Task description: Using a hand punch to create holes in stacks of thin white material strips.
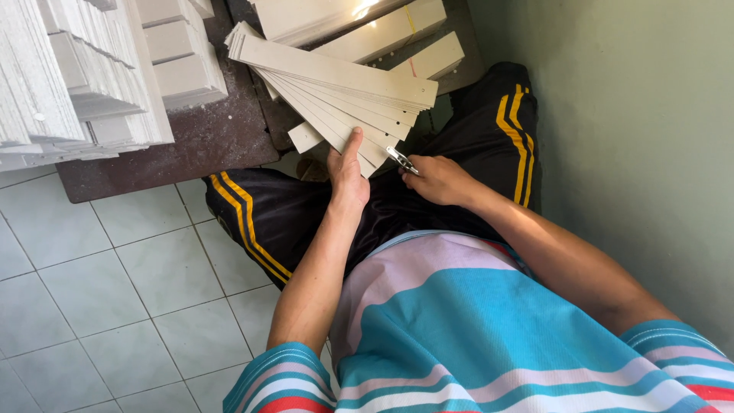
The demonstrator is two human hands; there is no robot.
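A fan of several long cream card strips (336, 84) spreads above my lap, each with small holes near one end. My left hand (348, 174) holds the fan at its lower end, index finger stretched up along a strip. My right hand (436, 180) sits just to the right, pinching a small shiny metal clip-like piece (401, 160) whose tip touches the near corner of the strips. I sit with black trousers with yellow stripes (260, 222) under both hands.
Stacks of white strips (84, 69) stand on a dark brown board (206, 138) at the upper left. More cream strips (382, 34) lie behind the fan. A pale green wall (642, 130) closes the right side. White floor tiles (99, 306) lie at the left.
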